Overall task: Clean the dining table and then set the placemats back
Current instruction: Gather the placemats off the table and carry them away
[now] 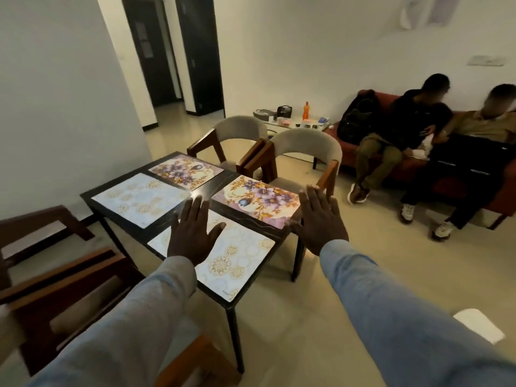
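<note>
**Four placemats laid out on the dark table, both hands spread above**

The dining table (92, 197) runs its long axis from 5 o'clock to 11 o'clock, a black glossy top on thin dark legs. Four flat rectangular placemats lie on it in two rows. The near pale placemat (243, 255) and far pale placemat (139, 198) carry gold medallions; the near floral placemat (258, 199) and far floral placemat (185, 170) show purple flowers.

The left hand (192, 233) hovers over the near pale mat, fingers straight and spread, holding nothing. The right hand (318, 222) is likewise flat and spread at the table's 3 o'clock edge.

Curved grey chairs (304, 146) with wooden arms stand at 1 o'clock on a beige tiled floor (293, 317); people sit on a red sofa (371, 166) at 2 o'clock.
</note>
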